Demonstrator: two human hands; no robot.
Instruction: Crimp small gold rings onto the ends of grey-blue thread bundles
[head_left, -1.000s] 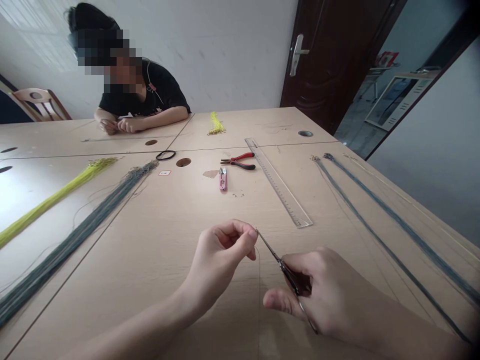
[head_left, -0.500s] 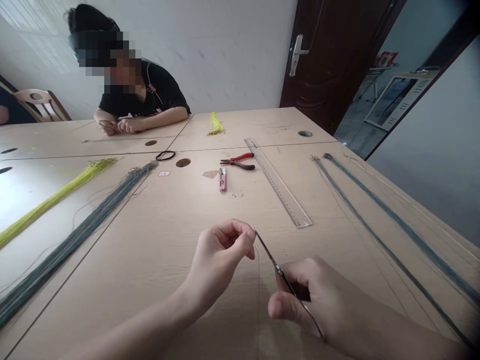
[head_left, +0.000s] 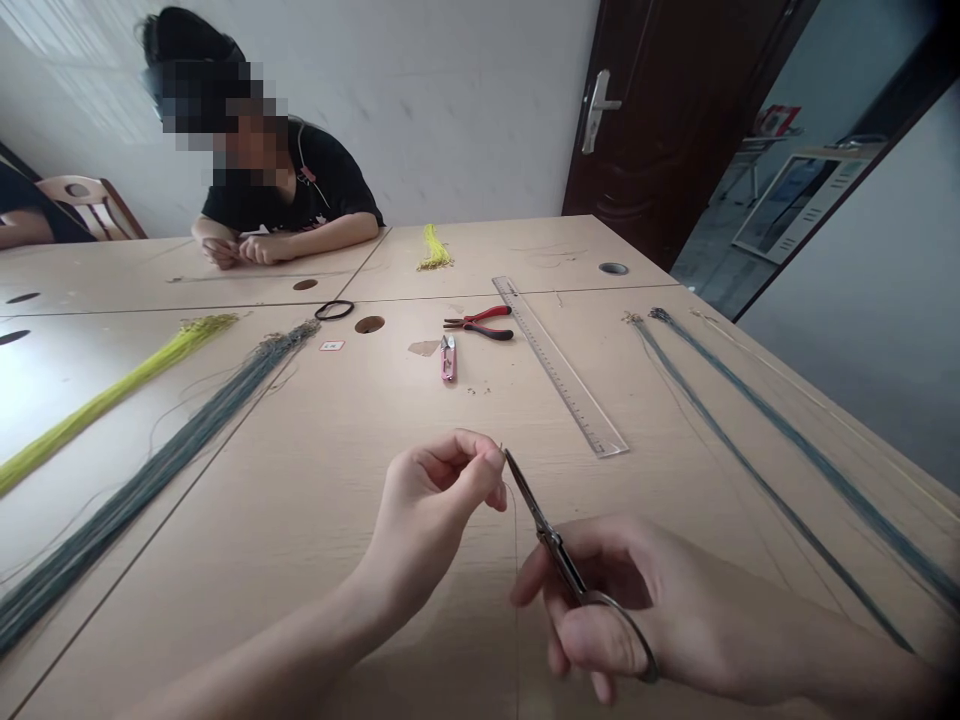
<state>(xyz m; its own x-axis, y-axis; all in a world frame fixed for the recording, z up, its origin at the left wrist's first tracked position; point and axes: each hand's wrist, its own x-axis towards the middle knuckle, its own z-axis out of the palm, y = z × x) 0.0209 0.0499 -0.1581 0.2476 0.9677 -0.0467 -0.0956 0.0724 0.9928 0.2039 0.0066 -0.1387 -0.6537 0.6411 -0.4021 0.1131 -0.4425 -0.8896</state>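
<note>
Thumb and forefinger of my left hand (head_left: 435, 500) pinch a thin thread (head_left: 515, 540), which hangs down over the table; a tiny end sticks up above the fingertips. My right hand (head_left: 622, 590) holds scissors (head_left: 551, 540), with the thumb in a ring handle. Their blades look closed, and the tips point up beside my left fingertips. Beyond my hands lie pink thread snips (head_left: 448, 362), red-handled pliers (head_left: 480, 324) and a clear ruler (head_left: 562, 370).
Grey-blue thread bundles (head_left: 150, 480) and a yellow bundle (head_left: 127, 390) lie at left, another blue bundle (head_left: 780, 430) at right. A tape roll (head_left: 613, 268) and black band (head_left: 334, 311) are farther back. A person (head_left: 292, 190) sits across the table (head_left: 337, 440).
My right hand has turned, so the scissors show more of their flat side and ring handle. My left hand has shifted slightly left and up, still pinching.
</note>
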